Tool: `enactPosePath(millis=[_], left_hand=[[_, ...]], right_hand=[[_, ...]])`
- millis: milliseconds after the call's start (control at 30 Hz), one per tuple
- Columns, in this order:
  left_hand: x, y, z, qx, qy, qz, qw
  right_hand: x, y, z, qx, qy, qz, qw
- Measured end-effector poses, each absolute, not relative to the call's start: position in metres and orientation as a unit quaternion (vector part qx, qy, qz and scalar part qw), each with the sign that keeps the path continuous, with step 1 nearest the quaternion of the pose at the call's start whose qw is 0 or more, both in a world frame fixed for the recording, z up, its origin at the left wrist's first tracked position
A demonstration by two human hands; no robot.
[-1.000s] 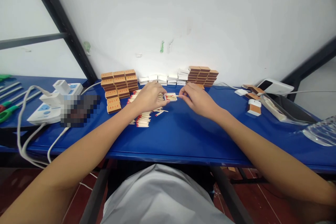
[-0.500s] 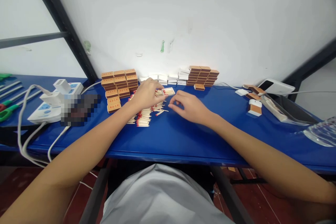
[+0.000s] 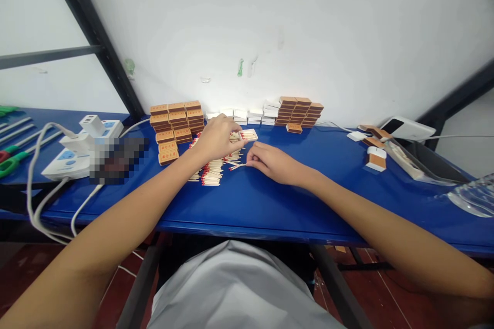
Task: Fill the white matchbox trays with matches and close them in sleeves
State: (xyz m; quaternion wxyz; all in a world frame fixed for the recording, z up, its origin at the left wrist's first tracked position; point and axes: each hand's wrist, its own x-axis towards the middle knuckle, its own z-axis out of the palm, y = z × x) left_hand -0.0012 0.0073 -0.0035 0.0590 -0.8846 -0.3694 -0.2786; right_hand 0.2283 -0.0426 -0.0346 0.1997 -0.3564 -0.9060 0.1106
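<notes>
Matchbox tray (image 3: 253, 139) holding red-tipped matches (image 3: 248, 134) is gripped by the left hand (image 3: 219, 137); right hand (image 3: 272, 162) pinches a matchstick (image 3: 240, 165).

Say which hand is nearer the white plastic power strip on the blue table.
Left. The left hand, gripping a small white rectangular tray, is to the right of the power strip, past the tan-and-brown cardboard matchboxes. The right hand is farther right.

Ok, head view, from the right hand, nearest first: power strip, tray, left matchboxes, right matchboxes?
1. Tray, just beyond the right hand.
2. Right matchboxes, back right.
3. Left matchboxes, back left.
4. Power strip, far left.
</notes>
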Motion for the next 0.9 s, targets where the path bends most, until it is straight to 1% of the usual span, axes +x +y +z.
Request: enactPosePath(millis=[300,700,900], left_hand=[[-0.001,0.007,-0.003,-0.887,-0.367,-0.272,0.064],[-0.001,0.007,-0.003,-0.888,-0.367,-0.269,0.069],[-0.001,0.006,-0.003,-0.89,-0.367,-0.261,0.067]], right_hand=[[0.217,-0.047,-0.039,-0.297,-0.929,0.087,0.201],[0.214,-0.043,-0.044,-0.298,-0.925,0.091,0.216],[0.22,-0.051,-0.032,-0.324,-0.922,0.088,0.194]])
